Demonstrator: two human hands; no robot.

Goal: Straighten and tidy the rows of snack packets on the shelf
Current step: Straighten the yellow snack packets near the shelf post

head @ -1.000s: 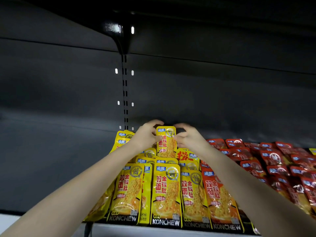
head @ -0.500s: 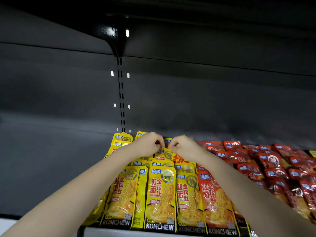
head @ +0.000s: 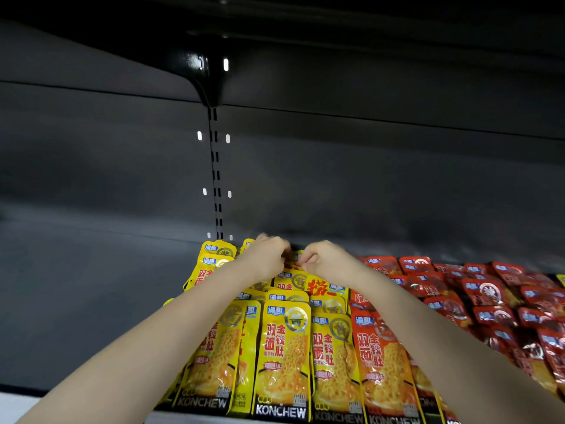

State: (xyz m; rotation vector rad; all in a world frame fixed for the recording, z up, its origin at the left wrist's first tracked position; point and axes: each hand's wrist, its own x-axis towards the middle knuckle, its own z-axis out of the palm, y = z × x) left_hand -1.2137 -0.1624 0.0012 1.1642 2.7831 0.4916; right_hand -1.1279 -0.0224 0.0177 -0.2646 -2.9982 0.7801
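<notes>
Yellow snack packets (head: 282, 356) stand in rows on a dark shelf, labelled KONCHEW along the bottom. An orange-red packet (head: 382, 371) of the same kind stands to their right. Both my hands reach to the back of the yellow rows. My left hand (head: 264, 260) and my right hand (head: 325, 261) are curled, pinching the top of a yellow packet (head: 292, 261) between them. That packet is pushed low among the back rows and mostly hidden by my fingers.
Small red packets (head: 489, 295) lie jumbled across the right part of the shelf. The shelf floor (head: 91, 301) left of the yellow rows is bare dark metal. A slotted upright (head: 216, 179) and a black bracket (head: 208, 75) sit behind and above.
A second ago both hands held a yellow packet upright above the back rows. They have lowered it down into the row, and my fingers have curled tighter over its top.
</notes>
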